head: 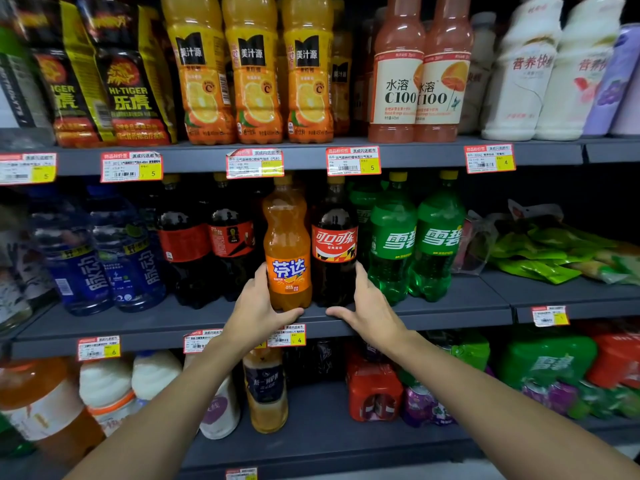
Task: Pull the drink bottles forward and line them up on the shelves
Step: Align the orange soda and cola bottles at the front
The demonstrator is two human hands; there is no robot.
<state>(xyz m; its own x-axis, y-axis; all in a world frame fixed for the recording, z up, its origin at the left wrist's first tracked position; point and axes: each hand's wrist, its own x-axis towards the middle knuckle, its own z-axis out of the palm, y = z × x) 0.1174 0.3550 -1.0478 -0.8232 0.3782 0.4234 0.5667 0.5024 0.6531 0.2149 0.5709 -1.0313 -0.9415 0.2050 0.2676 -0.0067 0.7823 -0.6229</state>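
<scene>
On grey metal middle shelf, near front edge: orange plastic soda bottle with blue-lettered label, upright, touching dark cola plastic bottle with red label on its right. Low on orange bottle, left hand grips: fingers curled round left side, thumb across base. Low on cola bottle, right hand grips from right side, thumb along base. Just beside cola: two green plastic soda bottles.

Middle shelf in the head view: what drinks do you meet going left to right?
Blue bottles, dark red-labelled bottles, orange bottle gripped by left hand, Coca-Cola bottle gripped by right hand, green bottles, green packets.
</scene>
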